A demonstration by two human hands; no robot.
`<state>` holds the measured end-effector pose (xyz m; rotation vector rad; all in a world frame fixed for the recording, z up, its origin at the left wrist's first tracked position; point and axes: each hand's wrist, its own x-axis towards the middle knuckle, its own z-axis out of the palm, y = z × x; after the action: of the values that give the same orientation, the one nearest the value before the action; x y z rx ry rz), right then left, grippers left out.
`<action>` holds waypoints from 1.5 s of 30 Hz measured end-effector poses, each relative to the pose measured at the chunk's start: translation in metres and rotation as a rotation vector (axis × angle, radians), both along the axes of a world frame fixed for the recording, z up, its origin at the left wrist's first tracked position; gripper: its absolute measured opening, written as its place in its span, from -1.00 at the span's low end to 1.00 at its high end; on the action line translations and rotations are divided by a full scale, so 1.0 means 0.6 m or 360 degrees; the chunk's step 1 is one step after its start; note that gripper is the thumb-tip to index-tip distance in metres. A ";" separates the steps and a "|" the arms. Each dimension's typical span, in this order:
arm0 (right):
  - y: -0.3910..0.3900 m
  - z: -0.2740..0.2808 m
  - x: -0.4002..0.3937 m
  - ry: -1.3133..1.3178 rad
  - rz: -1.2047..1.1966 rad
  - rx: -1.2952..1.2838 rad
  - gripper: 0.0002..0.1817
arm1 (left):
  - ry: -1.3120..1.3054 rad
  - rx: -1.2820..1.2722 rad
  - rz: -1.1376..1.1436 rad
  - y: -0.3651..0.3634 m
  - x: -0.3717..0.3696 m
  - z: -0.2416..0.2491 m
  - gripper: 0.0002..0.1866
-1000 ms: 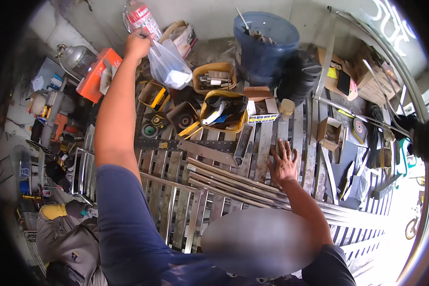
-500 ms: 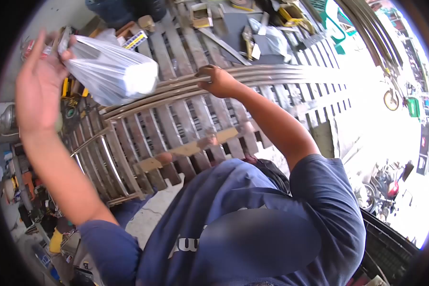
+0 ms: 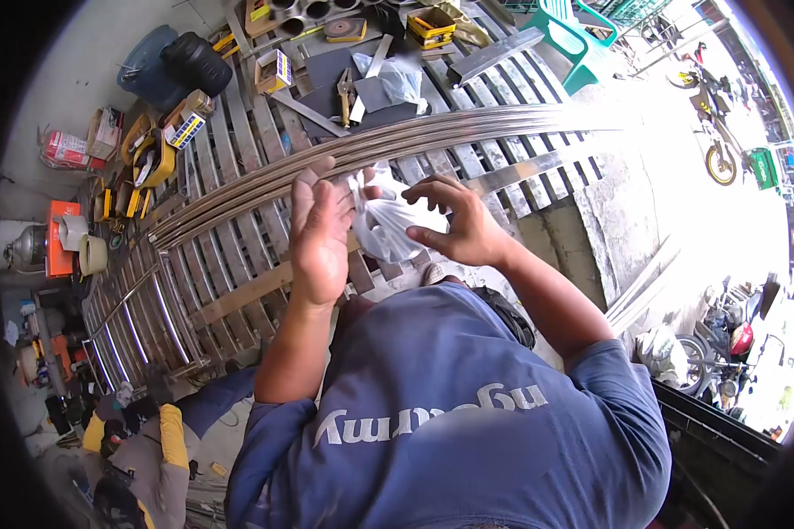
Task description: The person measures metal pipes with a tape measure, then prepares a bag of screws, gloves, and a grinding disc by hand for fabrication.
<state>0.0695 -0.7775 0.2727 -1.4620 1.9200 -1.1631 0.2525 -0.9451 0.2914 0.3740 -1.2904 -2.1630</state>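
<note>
A white translucent plastic bag (image 3: 386, 231) hangs in front of my chest, between my two hands. My left hand (image 3: 319, 242) is raised on its left side, with the bag's gathered upper part at its fingers. My right hand (image 3: 466, 227) is on the other side, fingers curved and thumb apart from them, with the thumb tip right at the bag's edge. Behind the hands, a bundle of long thin metal tubes (image 3: 265, 181) lies across the slatted metal table (image 3: 238, 132). The bag's contents are hidden.
Pliers (image 3: 345, 95) and a clear plastic bag (image 3: 401, 79) lie on a dark sheet at the back. A green plastic chair (image 3: 566, 40) stands at the table's far right. Another person (image 3: 154, 450) is low at the left. Motorbikes (image 3: 715, 123) stand to the right.
My left hand has brought the plastic bag from the far left to in front of my chest. My right hand has left the metal tubes and come to the bag. The view has shifted.
</note>
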 end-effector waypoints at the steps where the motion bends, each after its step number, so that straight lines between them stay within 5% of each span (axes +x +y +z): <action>1: 0.003 -0.002 -0.003 0.0015 0.0041 -0.0074 -0.32 | -0.0011 -0.0029 -0.0022 0.021 -0.017 0.004 -0.36; 4: -0.006 -0.033 -0.007 0.0150 -0.0070 -0.0230 -0.33 | -0.0029 -0.0185 -0.0130 0.057 -0.058 0.012 -0.29; 5: -0.014 -0.048 -0.007 0.0202 -0.0177 -0.0350 -0.49 | -0.0034 -0.0227 -0.0163 0.063 -0.068 0.012 -0.30; 12: 0.006 -0.140 -0.057 -0.0073 -0.0842 -0.0136 -0.71 | -0.0480 -0.0122 -0.0022 0.004 -0.065 -0.055 -0.56; 15: 0.054 -0.113 -0.074 -0.0121 -0.1089 0.0107 -0.68 | -0.0477 -0.0048 -0.0072 -0.018 -0.024 -0.076 -0.60; 21: 0.097 -0.090 -0.074 -0.0138 -0.0824 0.0557 -0.67 | -0.0599 -0.0100 -0.0353 -0.032 0.003 -0.095 -0.72; 24: 0.071 -0.099 -0.055 0.0130 -0.1006 0.0348 -0.69 | -0.0861 -0.0309 -0.0385 -0.042 -0.017 -0.101 -0.69; 26: 0.040 -0.081 -0.042 0.0847 -0.1006 -0.0110 -0.58 | -0.0935 -0.0418 -0.0401 -0.046 -0.033 -0.101 -0.68; 28: 0.003 -0.069 -0.037 0.0654 -0.0720 -0.0326 -0.59 | -0.0973 -0.0495 -0.0493 -0.045 -0.047 -0.086 -0.69; 30: -0.034 -0.080 -0.040 0.0166 -0.0169 0.0029 -0.75 | -0.0969 -0.0577 -0.0499 -0.044 -0.056 -0.082 -0.70; 35: -0.116 -0.204 -0.070 0.0697 -0.0103 0.0987 -0.67 | -0.0937 -0.0687 -0.0505 -0.048 -0.059 -0.075 -0.70; 39: -0.122 -0.229 -0.063 0.0847 -0.0168 0.0868 -0.50 | -0.1087 -0.0770 -0.0565 -0.059 -0.033 -0.095 -0.70; 45: -0.117 -0.254 -0.065 0.1096 -0.0118 0.0566 -0.72 | -0.1100 -0.0795 -0.0467 -0.056 -0.008 -0.107 -0.71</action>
<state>0.0305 -0.8480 0.1200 -1.7261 2.4745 -0.3038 0.2478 -0.9787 0.2272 0.8002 -2.3250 -1.8873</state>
